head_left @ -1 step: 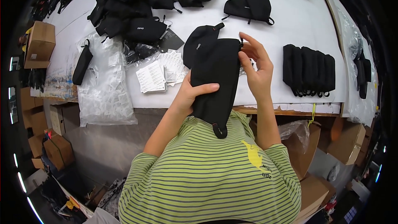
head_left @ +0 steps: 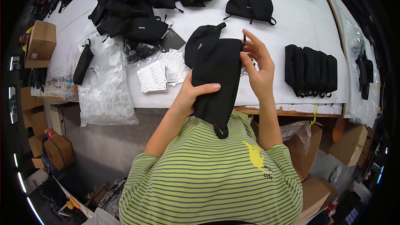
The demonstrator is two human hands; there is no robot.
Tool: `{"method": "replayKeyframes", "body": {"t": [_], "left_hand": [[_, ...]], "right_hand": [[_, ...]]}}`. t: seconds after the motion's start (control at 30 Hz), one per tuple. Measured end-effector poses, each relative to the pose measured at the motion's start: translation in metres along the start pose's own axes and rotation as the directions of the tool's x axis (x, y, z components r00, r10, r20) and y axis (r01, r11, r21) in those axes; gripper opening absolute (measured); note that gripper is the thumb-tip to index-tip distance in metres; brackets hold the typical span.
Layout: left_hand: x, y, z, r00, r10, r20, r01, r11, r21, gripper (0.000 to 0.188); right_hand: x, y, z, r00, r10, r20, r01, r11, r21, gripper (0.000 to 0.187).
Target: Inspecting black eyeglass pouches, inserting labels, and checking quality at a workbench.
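A flat black fabric pouch (head_left: 214, 68) is held up in front of my chest, a small loop at its lower end. My left hand (head_left: 193, 93) grips its left side, thumb lying across the front and the other fingers hidden behind. At the pouch's upper right corner, my right hand (head_left: 258, 60) has thumb and fingers drawn in by a small black zipper pull (head_left: 244, 39), index finger raised. Whether they pinch the pull or the fabric edge is hard to make out. Partly behind the held pouch lies another black pouch (head_left: 199, 43).
A heap of black pouches (head_left: 129, 10) covers the far left of the white table. White printed cards (head_left: 152, 77) lie left of my hands, beside a clear bag of small packets (head_left: 106, 87). Several pouches (head_left: 310, 71) stand in a row at right; more pouches (head_left: 254, 6) lie beyond.
My right index finger has lifted slightly, and the zipper pull stands a little higher. The left hand and the held pouch look unchanged.
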State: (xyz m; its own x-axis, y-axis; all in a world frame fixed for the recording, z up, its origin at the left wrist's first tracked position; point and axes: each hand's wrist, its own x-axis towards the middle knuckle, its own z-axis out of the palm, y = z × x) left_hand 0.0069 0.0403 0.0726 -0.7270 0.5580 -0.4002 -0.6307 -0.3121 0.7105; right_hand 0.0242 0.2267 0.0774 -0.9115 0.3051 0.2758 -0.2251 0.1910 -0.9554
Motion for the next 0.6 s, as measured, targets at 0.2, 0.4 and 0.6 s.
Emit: {"method": "replayKeyframes", "body": {"t": [0.2,0.4,0.6], "left_hand": [[-0.002,0.002,-0.004,1.0,-0.01,-0.012,0.011,0.999,0.045,0.055],[0.005,-0.005,-0.002,0.996,-0.047,-0.077,0.041,0.996,-0.074,0.046],[0.022,0.003,-0.03,0.989,-0.094,-0.113,0.058,0.956,-0.287,0.032]], "right_hand": [[0.004,0.001,-0.014,0.961,-0.276,0.033,0.269,0.892,-0.363,0.023],[0.003,-0.007,-0.013,0.87,-0.457,0.186,0.467,0.64,-0.61,0.015],[-0.02,-0.036,-0.008,0.807,-0.328,0.491,0.544,0.735,-0.404,0.016]]}}
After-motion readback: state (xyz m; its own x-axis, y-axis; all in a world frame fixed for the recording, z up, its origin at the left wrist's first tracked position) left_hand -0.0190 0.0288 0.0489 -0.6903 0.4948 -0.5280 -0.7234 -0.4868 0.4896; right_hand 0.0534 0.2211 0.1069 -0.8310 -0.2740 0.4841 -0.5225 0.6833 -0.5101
